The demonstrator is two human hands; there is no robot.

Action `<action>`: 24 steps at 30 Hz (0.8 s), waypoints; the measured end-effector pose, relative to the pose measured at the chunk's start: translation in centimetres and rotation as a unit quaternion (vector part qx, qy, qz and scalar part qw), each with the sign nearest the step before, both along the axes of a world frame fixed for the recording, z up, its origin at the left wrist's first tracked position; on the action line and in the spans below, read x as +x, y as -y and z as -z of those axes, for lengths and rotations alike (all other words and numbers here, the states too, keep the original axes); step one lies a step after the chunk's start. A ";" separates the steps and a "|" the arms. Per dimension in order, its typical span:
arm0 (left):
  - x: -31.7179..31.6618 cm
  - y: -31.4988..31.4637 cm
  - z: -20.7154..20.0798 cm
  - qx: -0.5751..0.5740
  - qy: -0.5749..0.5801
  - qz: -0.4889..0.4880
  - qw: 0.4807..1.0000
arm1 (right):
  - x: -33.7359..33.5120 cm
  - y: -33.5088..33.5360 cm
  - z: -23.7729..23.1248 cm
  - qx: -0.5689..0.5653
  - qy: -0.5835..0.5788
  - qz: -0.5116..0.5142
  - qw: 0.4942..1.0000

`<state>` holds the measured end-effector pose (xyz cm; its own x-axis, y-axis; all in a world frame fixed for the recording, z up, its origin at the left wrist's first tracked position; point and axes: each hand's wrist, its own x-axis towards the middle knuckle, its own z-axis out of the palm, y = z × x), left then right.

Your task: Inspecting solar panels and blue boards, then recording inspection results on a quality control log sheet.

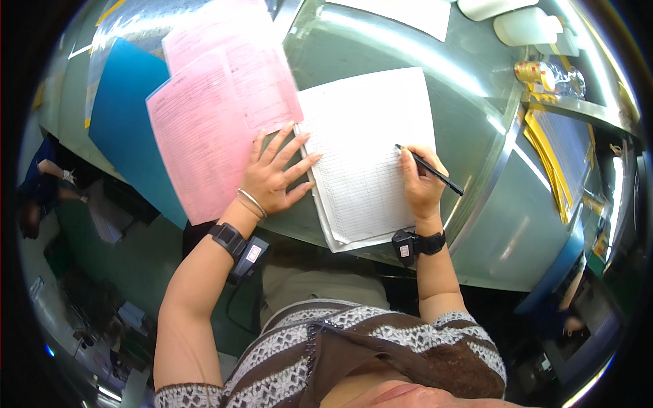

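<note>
A stack of white ruled forms (pixel 367 136) lies on the table in front of me. My right hand (pixel 423 180) grips a black pen (pixel 441 175), its tip on or just above the top form's right part. Fingers spread, my left hand (pixel 275 173) rests between the pink printed sheets (pixel 197 129) and the white stack, its fingertips at the stack's left edge. The pink sheets overlap one another and partly cover a blue folder (pixel 126 115) at the left. Each wrist carries a black strapped device.
The greenish tabletop (pixel 469 129) has a raised metal edge on the right. Beyond it are yellow-edged clear sleeves (pixel 554 163). White plastic bottles (pixel 524 27) and a yellow-and-red can (pixel 534 73) stand at the far right. Another white sheet (pixel 401 13) lies at the far edge.
</note>
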<state>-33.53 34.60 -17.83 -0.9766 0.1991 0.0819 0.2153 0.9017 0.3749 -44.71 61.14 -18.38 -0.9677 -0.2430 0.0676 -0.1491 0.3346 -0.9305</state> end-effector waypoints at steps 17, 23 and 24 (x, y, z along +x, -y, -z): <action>1.1 0.4 1.0 0.042 -0.016 -0.003 0.999 | -1.0 -1.6 -0.3 -0.037 0.025 -0.001 0.999; 1.0 0.2 1.1 0.043 -0.019 -0.005 0.999 | -0.8 -2.0 -0.1 -0.052 0.042 -0.002 0.998; 0.9 0.1 1.1 0.049 -0.019 -0.004 0.999 | -0.7 -2.0 -0.4 -0.067 0.062 -0.001 0.996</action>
<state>-32.65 34.47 -18.93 -0.9739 0.1808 0.1372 0.2240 0.8632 0.4525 -45.37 63.17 -18.02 -0.9702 -0.2415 -0.0194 -0.0316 0.2053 -0.9782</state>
